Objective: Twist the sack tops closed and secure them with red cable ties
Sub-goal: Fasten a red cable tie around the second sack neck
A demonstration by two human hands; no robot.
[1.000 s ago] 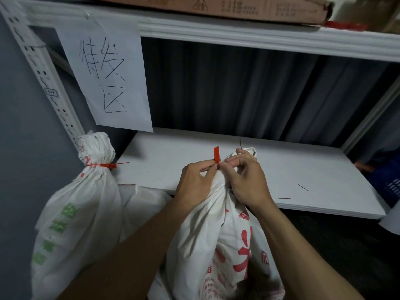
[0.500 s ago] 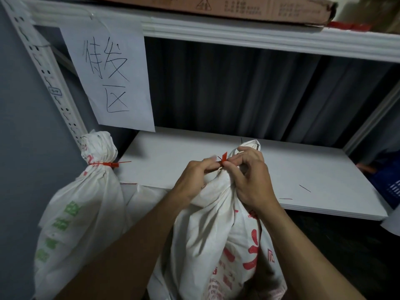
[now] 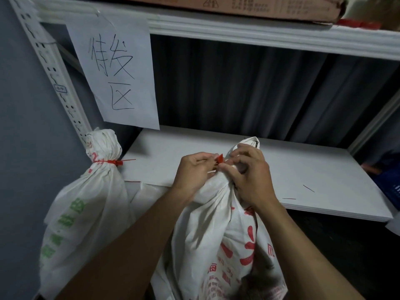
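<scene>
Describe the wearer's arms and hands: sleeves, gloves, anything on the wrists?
Both forearms are bare to the bottom edge of the picture, with no sleeve cuff showing. The left hand and right hand wear no gloves. No watch, band or ring is visible on either. Fingernails look short and unpainted.

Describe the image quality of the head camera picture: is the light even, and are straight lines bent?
Head view: dim, uneven light; the white shelf board is brightest, the space under it nearly black. The white slotted shelf post and the upper shelf edge bow from wide-angle distortion. The small red cable tie between left hand and right hand looks slightly soft.
</scene>
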